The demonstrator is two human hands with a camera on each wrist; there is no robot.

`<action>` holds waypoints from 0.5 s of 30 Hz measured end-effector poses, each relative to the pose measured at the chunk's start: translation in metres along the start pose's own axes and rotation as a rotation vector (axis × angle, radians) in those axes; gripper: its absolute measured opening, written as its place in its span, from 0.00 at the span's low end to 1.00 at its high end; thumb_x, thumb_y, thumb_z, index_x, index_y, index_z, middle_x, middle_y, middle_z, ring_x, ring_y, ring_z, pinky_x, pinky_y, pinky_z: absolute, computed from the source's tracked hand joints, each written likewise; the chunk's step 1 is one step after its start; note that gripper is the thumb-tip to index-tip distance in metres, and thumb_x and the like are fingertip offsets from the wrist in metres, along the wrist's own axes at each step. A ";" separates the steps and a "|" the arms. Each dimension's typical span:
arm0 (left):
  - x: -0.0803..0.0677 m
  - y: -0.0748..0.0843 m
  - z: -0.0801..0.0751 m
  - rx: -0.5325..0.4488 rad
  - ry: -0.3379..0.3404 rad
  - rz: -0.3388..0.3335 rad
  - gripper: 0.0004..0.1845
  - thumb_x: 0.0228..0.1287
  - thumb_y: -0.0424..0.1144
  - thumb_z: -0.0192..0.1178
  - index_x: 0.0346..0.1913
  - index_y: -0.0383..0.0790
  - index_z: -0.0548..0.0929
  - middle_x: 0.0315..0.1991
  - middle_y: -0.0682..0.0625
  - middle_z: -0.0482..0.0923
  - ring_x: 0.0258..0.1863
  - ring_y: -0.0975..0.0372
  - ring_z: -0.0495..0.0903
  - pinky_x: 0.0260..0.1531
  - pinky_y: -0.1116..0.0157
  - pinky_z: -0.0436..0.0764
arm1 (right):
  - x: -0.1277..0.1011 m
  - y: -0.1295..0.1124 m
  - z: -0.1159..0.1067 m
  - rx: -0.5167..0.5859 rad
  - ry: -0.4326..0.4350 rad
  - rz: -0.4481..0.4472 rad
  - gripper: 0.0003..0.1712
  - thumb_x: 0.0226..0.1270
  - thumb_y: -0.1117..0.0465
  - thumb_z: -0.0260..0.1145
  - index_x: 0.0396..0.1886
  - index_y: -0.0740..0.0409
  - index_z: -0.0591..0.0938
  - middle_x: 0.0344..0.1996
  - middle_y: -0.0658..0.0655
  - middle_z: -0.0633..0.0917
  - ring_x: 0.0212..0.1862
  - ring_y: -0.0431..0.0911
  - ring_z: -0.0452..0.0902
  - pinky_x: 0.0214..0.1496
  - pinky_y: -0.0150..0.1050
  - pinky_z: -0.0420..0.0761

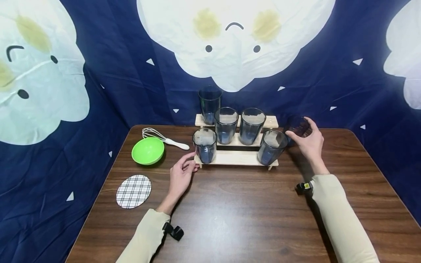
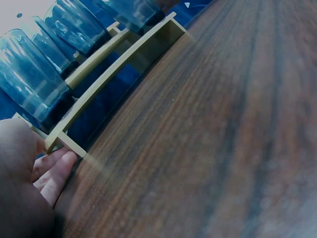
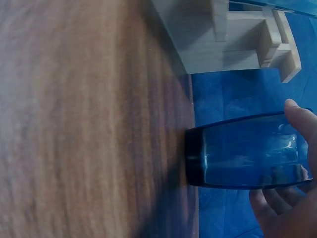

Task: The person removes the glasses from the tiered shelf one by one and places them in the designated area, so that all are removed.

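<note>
At the right end of the three-step wooden rack (image 1: 235, 157), my right hand (image 1: 307, 140) grips a dark tinted glass (image 3: 247, 151) near its rim, thumb on one side and fingers on the other. The glass is upright, its base right at the tabletop. My left hand (image 1: 182, 173) holds the rack's front left corner, fingers curled by the end leg (image 2: 72, 145). On the front step stand a left glass (image 1: 205, 146) and a right glass (image 1: 272, 147). The middle step bears two glasses (image 1: 226, 126), and one glass (image 1: 209, 106) stands at the top left.
Left of the rack lie a green bowl (image 1: 148, 151) and a whisk (image 1: 175, 143) with a white handle. A round checked coaster (image 1: 133, 191) is nearer the front. Behind the wooden table (image 1: 230, 219) hangs a blue cloth (image 1: 125, 73) with cloud faces.
</note>
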State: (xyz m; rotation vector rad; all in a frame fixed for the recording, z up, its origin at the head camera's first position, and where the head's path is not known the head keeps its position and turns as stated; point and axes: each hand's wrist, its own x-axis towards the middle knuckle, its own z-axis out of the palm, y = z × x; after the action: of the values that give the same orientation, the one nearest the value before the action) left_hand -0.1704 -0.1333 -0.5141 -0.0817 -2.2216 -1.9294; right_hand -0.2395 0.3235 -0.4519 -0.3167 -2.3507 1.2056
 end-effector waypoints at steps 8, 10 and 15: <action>-0.001 -0.002 0.000 -0.005 -0.007 0.001 0.17 0.81 0.25 0.61 0.67 0.31 0.87 0.43 0.31 0.92 0.43 0.41 0.94 0.43 0.70 0.95 | -0.002 0.004 0.003 0.002 0.011 -0.016 0.50 0.61 0.54 0.89 0.82 0.51 0.76 0.62 0.64 0.88 0.42 0.26 0.74 0.45 0.17 0.73; 0.000 -0.003 0.000 -0.012 -0.005 0.006 0.17 0.81 0.25 0.61 0.67 0.31 0.87 0.43 0.30 0.92 0.44 0.41 0.94 0.44 0.69 0.95 | -0.002 0.005 0.004 0.013 0.017 -0.024 0.51 0.61 0.54 0.89 0.82 0.52 0.76 0.62 0.65 0.87 0.42 0.28 0.75 0.45 0.17 0.73; 0.001 -0.003 0.001 -0.011 -0.004 0.003 0.17 0.81 0.24 0.62 0.67 0.33 0.87 0.43 0.31 0.92 0.44 0.41 0.94 0.44 0.68 0.95 | -0.004 0.006 0.005 0.009 0.034 -0.046 0.54 0.62 0.54 0.88 0.85 0.53 0.73 0.69 0.65 0.85 0.47 0.34 0.76 0.48 0.18 0.72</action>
State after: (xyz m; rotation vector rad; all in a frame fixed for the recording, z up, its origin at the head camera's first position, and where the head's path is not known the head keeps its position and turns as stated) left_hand -0.1721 -0.1331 -0.5166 -0.0905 -2.2121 -1.9415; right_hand -0.2381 0.3221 -0.4607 -0.2770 -2.3106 1.1798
